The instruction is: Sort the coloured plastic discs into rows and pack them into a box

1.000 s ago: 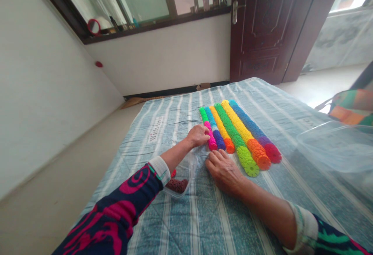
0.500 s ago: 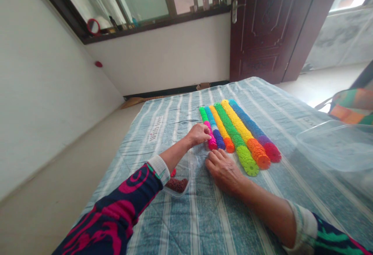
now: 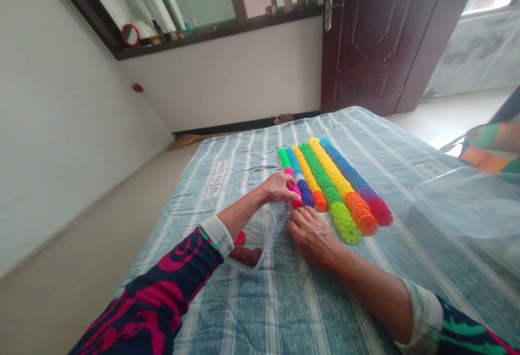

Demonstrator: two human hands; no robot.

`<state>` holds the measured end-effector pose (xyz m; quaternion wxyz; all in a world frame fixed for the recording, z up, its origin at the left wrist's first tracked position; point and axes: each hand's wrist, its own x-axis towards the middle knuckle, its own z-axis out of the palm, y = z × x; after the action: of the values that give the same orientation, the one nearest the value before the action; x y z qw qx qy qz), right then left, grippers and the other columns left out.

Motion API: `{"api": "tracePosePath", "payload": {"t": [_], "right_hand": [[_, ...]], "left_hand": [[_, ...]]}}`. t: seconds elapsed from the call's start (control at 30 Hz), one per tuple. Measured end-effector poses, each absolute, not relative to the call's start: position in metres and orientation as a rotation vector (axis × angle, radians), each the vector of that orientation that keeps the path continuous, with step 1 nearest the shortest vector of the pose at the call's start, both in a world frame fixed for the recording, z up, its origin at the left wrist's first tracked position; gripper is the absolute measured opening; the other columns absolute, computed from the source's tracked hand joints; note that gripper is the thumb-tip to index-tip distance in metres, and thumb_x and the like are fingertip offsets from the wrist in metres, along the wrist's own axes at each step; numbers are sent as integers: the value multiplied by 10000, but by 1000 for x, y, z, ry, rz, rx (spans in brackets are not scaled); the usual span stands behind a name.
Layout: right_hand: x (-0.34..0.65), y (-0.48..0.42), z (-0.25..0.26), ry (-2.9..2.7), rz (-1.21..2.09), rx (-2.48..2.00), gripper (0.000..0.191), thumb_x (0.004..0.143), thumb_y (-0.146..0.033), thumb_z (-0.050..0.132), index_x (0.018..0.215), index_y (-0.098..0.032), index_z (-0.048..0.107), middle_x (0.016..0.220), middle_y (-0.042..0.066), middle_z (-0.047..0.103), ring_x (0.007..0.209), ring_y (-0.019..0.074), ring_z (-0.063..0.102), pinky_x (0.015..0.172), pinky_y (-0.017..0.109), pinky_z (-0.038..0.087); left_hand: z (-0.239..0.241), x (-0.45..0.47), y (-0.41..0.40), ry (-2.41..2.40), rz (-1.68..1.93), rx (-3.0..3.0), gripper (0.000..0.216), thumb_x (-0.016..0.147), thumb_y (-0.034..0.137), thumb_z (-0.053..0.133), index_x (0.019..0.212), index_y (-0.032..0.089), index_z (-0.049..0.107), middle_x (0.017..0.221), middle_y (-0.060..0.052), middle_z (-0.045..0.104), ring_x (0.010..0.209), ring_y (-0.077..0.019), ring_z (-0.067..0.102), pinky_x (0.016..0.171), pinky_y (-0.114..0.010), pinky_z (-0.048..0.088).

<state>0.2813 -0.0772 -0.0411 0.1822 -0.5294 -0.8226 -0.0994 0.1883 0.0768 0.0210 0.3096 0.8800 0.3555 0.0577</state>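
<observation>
Several rows of notched plastic discs lie side by side on the striped bedspread. At the left end is a thin row, green at the far end and pink discs at the near end. My left hand reaches over this row, thumb and fingers closed on its pink part. Just in front of the row's near end rests my right hand, its fingers curled inward; whatever they hold is hidden. Close by on the right are a blue row, a yellow-orange row and a thick green row.
Left of my right hand, a clear plastic box holds brown discs and a red disc. A larger clear container stands on the right. Beyond the bedspread are a wall and a dark red door.
My left hand has slid slightly toward me along the pink discs, its fingertips now nearer the row's end. My right hand has barely moved.
</observation>
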Motion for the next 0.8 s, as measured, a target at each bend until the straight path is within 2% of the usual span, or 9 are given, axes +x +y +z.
{"api": "tracePosePath", "payload": {"t": [0.13, 0.4, 0.8], "right_hand": [[281, -76, -42, -2313, -299, -1485, 159, 913, -120, 472, 846, -144, 614, 889, 111, 592, 876, 244, 495, 821, 387, 389], [282, -76, -44, -2299, -320, -1486, 147, 902, -118, 486, 840, -143, 617, 902, 111, 598, 890, 252, 504, 842, 389, 394], [281, -76, -45, -2287, -341, -1481, 155, 893, -112, 484, 830, -148, 621, 898, 109, 603, 867, 247, 506, 821, 388, 384]], "left_hand": [[25, 189, 72, 928, 130, 2327, 293, 609, 380, 677, 753, 126, 679, 671, 18, 634, 672, -130, 554, 592, -215, 390], [25, 193, 64, 959, 66, 2498, 198, 562, 270, 692, 698, 141, 630, 619, 31, 582, 620, -125, 513, 556, -220, 348], [24, 193, 56, 1029, 117, 2554, 154, 598, 233, 633, 717, 138, 611, 637, 20, 579, 608, -122, 513, 538, -224, 335]]}}
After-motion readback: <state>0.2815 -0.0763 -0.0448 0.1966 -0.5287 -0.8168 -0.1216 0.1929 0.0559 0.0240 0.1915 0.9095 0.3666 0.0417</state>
